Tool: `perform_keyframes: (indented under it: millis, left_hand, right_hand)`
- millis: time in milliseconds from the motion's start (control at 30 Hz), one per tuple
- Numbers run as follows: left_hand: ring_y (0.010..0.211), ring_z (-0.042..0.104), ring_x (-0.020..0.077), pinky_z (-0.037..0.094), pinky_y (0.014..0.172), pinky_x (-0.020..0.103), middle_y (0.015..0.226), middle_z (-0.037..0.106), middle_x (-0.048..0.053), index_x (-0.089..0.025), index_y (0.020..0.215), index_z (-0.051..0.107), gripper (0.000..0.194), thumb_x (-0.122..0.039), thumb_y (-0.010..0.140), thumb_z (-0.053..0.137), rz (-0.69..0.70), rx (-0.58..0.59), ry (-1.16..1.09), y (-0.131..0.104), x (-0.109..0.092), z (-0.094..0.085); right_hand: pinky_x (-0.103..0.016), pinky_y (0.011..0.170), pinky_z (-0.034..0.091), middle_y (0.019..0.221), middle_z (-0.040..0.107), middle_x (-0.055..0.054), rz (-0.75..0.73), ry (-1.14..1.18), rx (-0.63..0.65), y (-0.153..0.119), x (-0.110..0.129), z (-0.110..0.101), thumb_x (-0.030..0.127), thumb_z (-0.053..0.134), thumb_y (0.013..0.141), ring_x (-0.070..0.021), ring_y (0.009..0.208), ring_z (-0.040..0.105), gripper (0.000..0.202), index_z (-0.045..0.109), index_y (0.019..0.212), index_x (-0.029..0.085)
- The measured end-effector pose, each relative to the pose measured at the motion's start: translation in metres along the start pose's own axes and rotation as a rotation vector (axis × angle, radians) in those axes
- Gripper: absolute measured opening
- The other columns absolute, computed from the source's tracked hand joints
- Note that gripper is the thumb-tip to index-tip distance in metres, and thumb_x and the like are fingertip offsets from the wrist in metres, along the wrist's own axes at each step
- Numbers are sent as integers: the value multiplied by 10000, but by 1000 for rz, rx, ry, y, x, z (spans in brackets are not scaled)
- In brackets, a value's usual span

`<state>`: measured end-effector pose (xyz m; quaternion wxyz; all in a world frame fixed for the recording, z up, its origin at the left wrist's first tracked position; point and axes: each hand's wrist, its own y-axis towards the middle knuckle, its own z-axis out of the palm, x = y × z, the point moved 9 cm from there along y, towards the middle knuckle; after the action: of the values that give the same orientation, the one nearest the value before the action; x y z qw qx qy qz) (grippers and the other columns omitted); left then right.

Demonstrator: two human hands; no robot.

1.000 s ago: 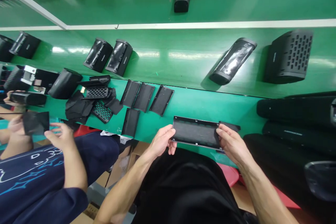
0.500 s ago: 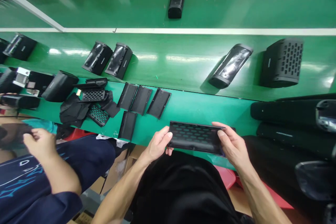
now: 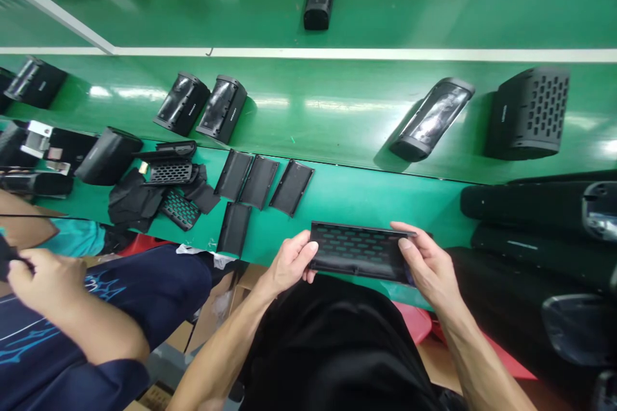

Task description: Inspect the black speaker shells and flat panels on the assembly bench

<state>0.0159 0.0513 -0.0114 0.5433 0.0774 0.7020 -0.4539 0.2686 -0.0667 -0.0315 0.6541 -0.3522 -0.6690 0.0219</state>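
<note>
Slotted blk panel (image 3: 359,249) held over near side of grn bench (image 3: 371,196): L hand (image 3: 292,258), thumb + fingers clamped on L end; R hand (image 3: 430,264) likewise on R end. Farther L, 4 blk trays (image 3: 259,183) on bench; beyond, blk units (image 3: 432,119).

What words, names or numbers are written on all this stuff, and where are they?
No text reads clearly.
Far-right speaker: white lettering, too small to read.
Paired speakers: white lettering, too small.
Left speaker: pale mark, too small.
Carton at the bottom: print, too blurred.
Shirt: white and blue marks, no readable word.
Held panel: none visible.
</note>
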Motion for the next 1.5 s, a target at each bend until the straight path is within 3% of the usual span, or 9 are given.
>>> perform_keyframes:
  millis: [267,500,800,933,1033,1167,1300,1367,1500]
  left_hand:
    - [376,550,111,367,404,201,487,594,-31,-215,814,475,501,-685,976,540,-57,-42,-114,7,8,1]
    - [332,507,105,348,361,188,442,559,-53,-227,810,453,504,-701,956,544,-116,-90,-151,17,20,2]
    - [324,511,110,348,351,186,453,562,-58,-227,812,450,477,-669,940,577,-132,-92,-236,20,27,3]
    - [339,523,116,388,368,201,491,572,-58,-218,823,474,489,-682,932,583,-133,-93,-349,24,36,4]
    - [406,574,137,431,411,222,544,587,-37,-205,860,514,553,-752,910,566,-107,-69,-429,26,34,3]
    - [660,705,214,566,636,314,760,709,54,-167,1162,599,812,-869,759,674,6,50,-429,21,18,2]
    - [1140,708,319,557,999,405,1199,728,138,-187,1506,464,1170,-640,556,976,109,85,-400,15,6,-3]
    - [1248,664,328,523,1078,430,1299,700,143,-200,1541,445,1186,-525,552,1011,103,84,-410,16,6,-3]
    - [1235,667,366,559,1024,496,1191,753,131,-201,1343,657,940,-520,528,1001,7,162,-298,21,6,8]
  right_hand:
    - [-329,700,541,858,706,-10,146,240,69,8,-9,18,559,797,842,-216,749,642,503,726,1243,263]
    - [-249,563,408,671,529,56,134,260,38,15,-22,21,527,827,832,-136,601,449,343,643,830,238]
    - [-242,524,423,702,592,44,238,363,30,15,-25,27,551,891,736,-133,578,497,428,665,905,230]
    - [-234,397,217,506,378,102,295,349,-50,14,-24,22,618,903,659,-96,431,284,507,654,880,236]
    - [-244,402,192,487,358,99,258,321,-78,15,-21,18,662,893,661,-97,427,266,520,653,854,243]
    - [-301,461,355,566,529,32,137,236,-30,10,-10,15,679,765,821,-172,481,449,461,750,1033,270]
    - [-348,495,414,569,540,11,58,179,-55,-2,0,8,653,730,869,-228,515,516,504,760,1228,301]
    - [-354,488,413,547,516,15,63,170,-63,-5,2,6,644,725,882,-228,496,505,499,759,1242,300]
    - [-373,549,478,632,618,-19,78,195,-65,-2,1,10,652,712,893,-252,578,587,486,758,1226,301]
